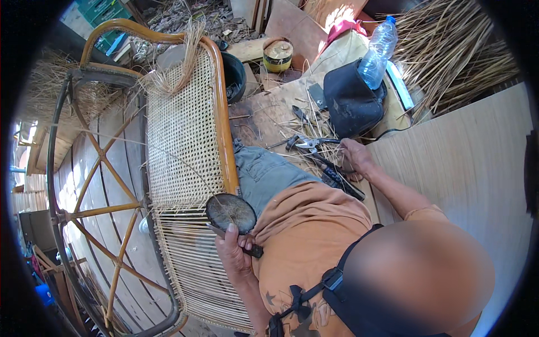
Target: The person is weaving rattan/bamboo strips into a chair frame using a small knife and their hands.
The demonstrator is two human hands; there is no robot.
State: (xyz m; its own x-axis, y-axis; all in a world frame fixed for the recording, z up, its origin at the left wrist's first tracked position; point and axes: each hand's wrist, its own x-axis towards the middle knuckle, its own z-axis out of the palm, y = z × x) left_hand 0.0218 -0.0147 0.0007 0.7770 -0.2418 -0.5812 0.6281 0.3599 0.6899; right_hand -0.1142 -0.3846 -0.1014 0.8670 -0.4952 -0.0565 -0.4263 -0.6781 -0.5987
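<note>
My left hand [234, 250] is closed around a knife [256, 251] with a dark handle, its thumb pointing up and the blade toward the chair. Just above that hand is a round, dark, shallow dish [231, 212], crossed by a thin cane strand. To its left stands a rattan chair frame; woven cane mesh [182, 135] covers the upper panel, and parallel strands [196, 238] span the lower part. At the right, my right hand [358, 159] has its fingers closed at the handles of metal pliers [309, 144]. Other dark tools [342, 182] lie beneath it, partly hidden.
A black bag-like container [353, 101] and a clear plastic bottle [379, 53] stand beyond my right hand. Bundled cane [455, 45] lies far right, a wooden board [455, 140] nearer. A yellow-and-black tin [277, 56] and dark bucket [233, 78] stand behind. Loose cane [179, 73] hangs over the chair.
</note>
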